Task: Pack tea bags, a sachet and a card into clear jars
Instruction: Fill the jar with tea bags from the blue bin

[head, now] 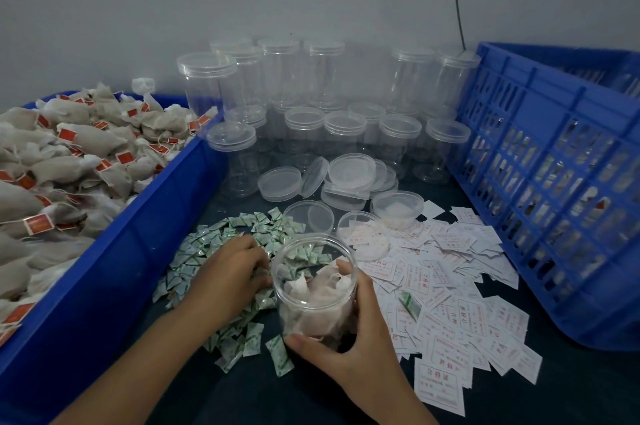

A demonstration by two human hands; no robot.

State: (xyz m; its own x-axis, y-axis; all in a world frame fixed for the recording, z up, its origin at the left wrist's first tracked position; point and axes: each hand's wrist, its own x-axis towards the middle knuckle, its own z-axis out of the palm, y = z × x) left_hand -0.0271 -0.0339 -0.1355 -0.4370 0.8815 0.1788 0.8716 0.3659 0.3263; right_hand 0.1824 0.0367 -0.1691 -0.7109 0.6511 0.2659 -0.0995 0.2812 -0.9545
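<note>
An open clear jar (313, 286) holding several tea bags stands near the table's front, tilted slightly. My right hand (349, 338) grips its side, thumb low at the front and fingers round the right wall. My left hand (230, 272) rests on the pile of small green-and-white sachets (221, 251) just left of the jar, fingers curled down into them; whether it pinches one is hidden. White cards with red print (446, 289) lie scattered to the jar's right. Grey tea bags with red tags (72, 154) fill the blue bin on the left.
The blue bin's wall (138, 251) borders the left. A blue slotted crate (554, 182) stands on the right. Several lidded empty clear jars (311, 106) line the back by the wall. Loose clear lids (332, 182) lie between them and the sachets.
</note>
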